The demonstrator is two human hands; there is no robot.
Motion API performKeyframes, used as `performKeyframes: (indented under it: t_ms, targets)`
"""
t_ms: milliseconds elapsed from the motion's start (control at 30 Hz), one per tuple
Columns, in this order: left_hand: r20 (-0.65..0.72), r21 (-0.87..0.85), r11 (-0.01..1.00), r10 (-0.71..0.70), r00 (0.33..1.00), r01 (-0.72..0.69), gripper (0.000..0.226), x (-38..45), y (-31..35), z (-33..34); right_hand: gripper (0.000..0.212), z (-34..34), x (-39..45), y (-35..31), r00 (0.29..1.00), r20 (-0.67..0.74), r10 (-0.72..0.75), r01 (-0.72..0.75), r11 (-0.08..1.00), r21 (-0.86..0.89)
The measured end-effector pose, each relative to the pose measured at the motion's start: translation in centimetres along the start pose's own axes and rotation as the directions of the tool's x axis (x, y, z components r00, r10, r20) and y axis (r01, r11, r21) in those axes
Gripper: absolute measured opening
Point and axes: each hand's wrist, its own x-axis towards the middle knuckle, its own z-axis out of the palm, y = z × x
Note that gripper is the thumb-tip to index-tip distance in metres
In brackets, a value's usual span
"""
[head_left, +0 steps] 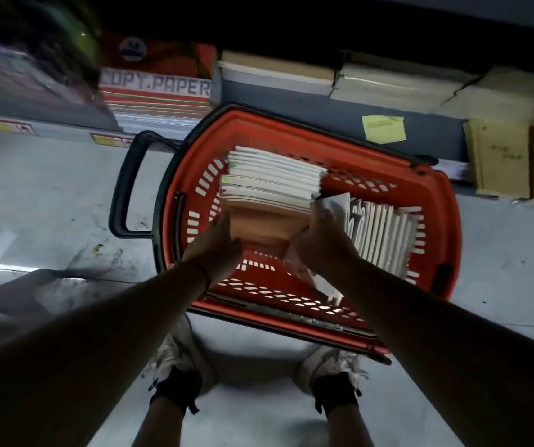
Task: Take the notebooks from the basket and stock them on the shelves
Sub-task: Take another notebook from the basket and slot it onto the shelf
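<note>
An orange plastic basket (433,201) with a black handle stands on the floor in front of me. Above its left half I hold a thick stack of notebooks (270,185) with brown covers and white page edges. My left hand (217,241) grips the stack's left side and my right hand (318,240) grips its right side. A second row of notebooks (384,235) stands upright in the basket's right part. A loose white sheet or cover lies under my right wrist.
A bottom shelf runs along the far side, holding a red box marked COPY PAPER (157,82), flat cardboard packs (388,82) and brown envelopes (501,156). A yellow note (384,128) sticks on the shelf front. My shoes (178,356) stand on the grey floor just behind the basket.
</note>
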Motion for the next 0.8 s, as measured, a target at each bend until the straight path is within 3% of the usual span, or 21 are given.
performKeyframes:
  t_ms: [67, 167, 300, 433, 567, 667, 800]
  targets:
    - [-0.044, -0.063, 0.998, 0.003, 0.999, -0.005, 0.062, 0.1, 0.7, 0.6, 0.080, 0.2, 0.5, 0.0, 1.000, -0.012, 0.023, -0.023, 0.999, 0.032]
    - [-0.064, -0.232, 0.967, -0.125, 0.990, 0.108, 0.060, 1.4, 0.9, 1.4, 0.077, 1.2, 0.8, 0.7, 0.997, 0.003, 0.071, -0.071, 0.997, 0.025]
    - [-0.144, -0.311, 0.940, -0.191, 0.971, 0.139, 0.054, 3.1, 0.6, 1.7, 0.057, 1.8, 1.3, 1.0, 0.996, 0.006, 0.094, -0.094, 0.993, 0.072]
    - [-0.127, -0.278, 0.960, -0.082, 0.988, 0.044, 0.047, 3.9, 0.4, 1.5, 0.052, 2.9, 2.4, 1.6, 0.991, -0.028, 0.133, -0.122, 0.964, 0.236]
    - [-0.053, -0.097, 0.994, 0.040, 0.998, -0.046, 0.035, 4.6, 0.3, 1.9, 0.032, 2.7, 3.0, 2.3, 0.987, -0.088, 0.137, -0.106, 0.952, 0.288]
    - [-0.081, -0.023, 0.997, 0.065, 0.995, -0.067, 0.034, 3.7, 0.6, 1.8, 0.036, 2.9, 2.7, 2.9, 0.992, -0.088, 0.086, -0.061, 0.966, 0.252]
    - [-0.106, -0.088, 0.992, 0.078, 0.991, -0.088, 0.029, 0.6, 0.4, 0.6, 0.061, 1.5, 1.8, 2.6, 0.996, -0.027, 0.081, -0.073, 0.974, 0.213]
